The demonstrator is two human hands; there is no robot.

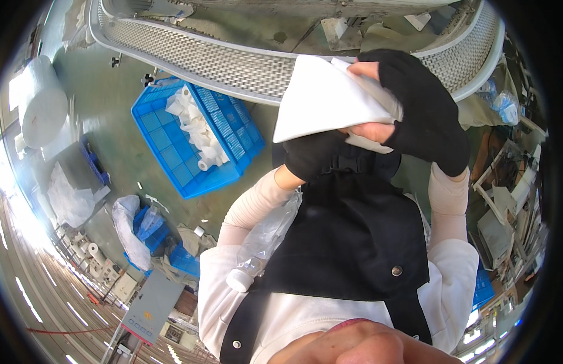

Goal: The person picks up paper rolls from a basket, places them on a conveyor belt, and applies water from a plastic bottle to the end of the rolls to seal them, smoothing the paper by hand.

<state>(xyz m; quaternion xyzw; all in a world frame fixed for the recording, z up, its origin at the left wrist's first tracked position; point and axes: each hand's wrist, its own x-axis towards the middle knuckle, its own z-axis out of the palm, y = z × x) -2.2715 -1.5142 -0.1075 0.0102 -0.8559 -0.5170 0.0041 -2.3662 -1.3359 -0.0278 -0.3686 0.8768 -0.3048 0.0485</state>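
Note:
A white folded sheet (330, 100), paper or cloth, is held up in front of my body beside the conveyor. My right hand (418, 112), in a black fingerless glove, grips its right side with the thumb and fingers. Beneath the sheet, my left hand (315, 155) wears the same kind of glove and supports it from below; its fingers are mostly hidden. A lighter, greyish layer shows under the sheet near my right palm. Against my left arm rests a clear plastic bottle (266, 239) with a white cap.
A curved conveyor with a metal link belt (233, 57) runs across the far side. Left of me on the green floor stands a blue crate (166, 142) with white crumpled material in one compartment. A grey control box (149, 306) is at lower left; metal frames (506, 206) stand at right.

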